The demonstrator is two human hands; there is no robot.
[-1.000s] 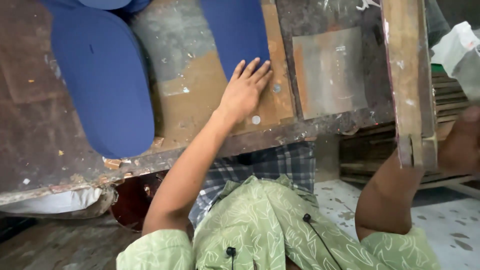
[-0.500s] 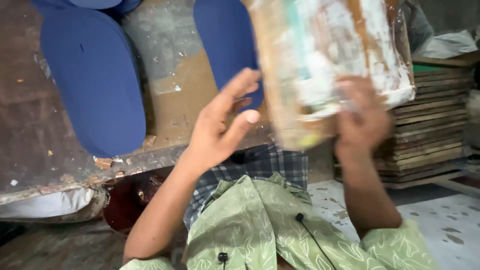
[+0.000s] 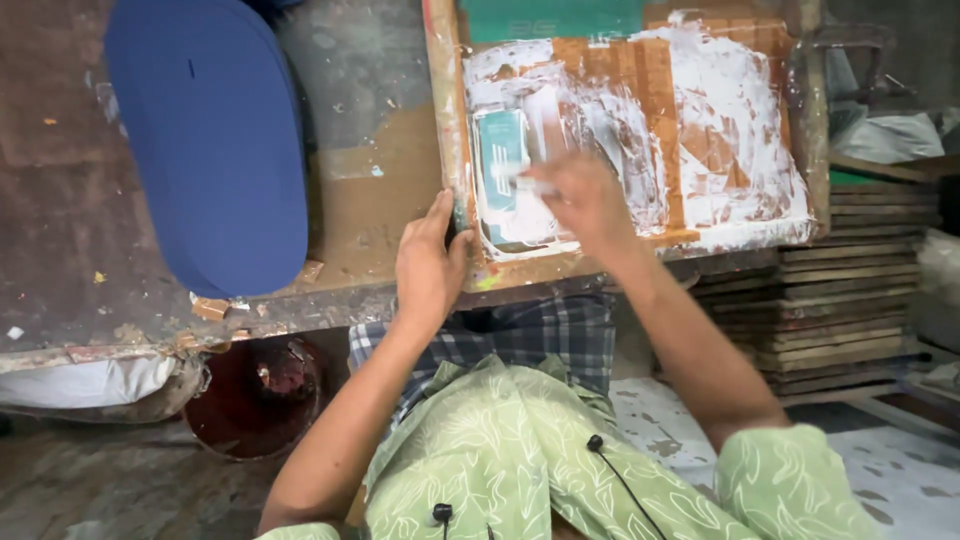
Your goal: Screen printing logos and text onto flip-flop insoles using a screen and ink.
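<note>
Left hand [image 3: 430,265] is clamped on the near left corner of a wooden printing frame [image 3: 446,120], thumb on the inside edge, fingers flat along the outer rail, so a loose pinch grip on the wood rather than a fist. Right hand [image 3: 583,200] is over the middle of the frame's mesh, fingers curled down; it's blurry, and there's a pale smear at the fingertips, so I honestly can't tell if it's holding something small or just pressing on the mesh.

That's the only view, looking straight down. Frame lies flat on the worktable [image 3: 60,250], right in front of both hands, and its mesh is smeared all over with white paint [image 3: 730,130], with a clearer teal rectangle [image 3: 500,160] just left of the right hand. Well off to the left of the left hand there's a big blue sole-shaped foam sheet [image 3: 215,150] lying on the table. Out past the right hand, a stack of wooden frames [image 3: 850,300] sits beside the table. Below the left forearm, under the table edge, a dark red bucket [image 3: 260,395]. Person's wearing a green leaf-print shirt [image 3: 520,460], sleeves short.
</note>
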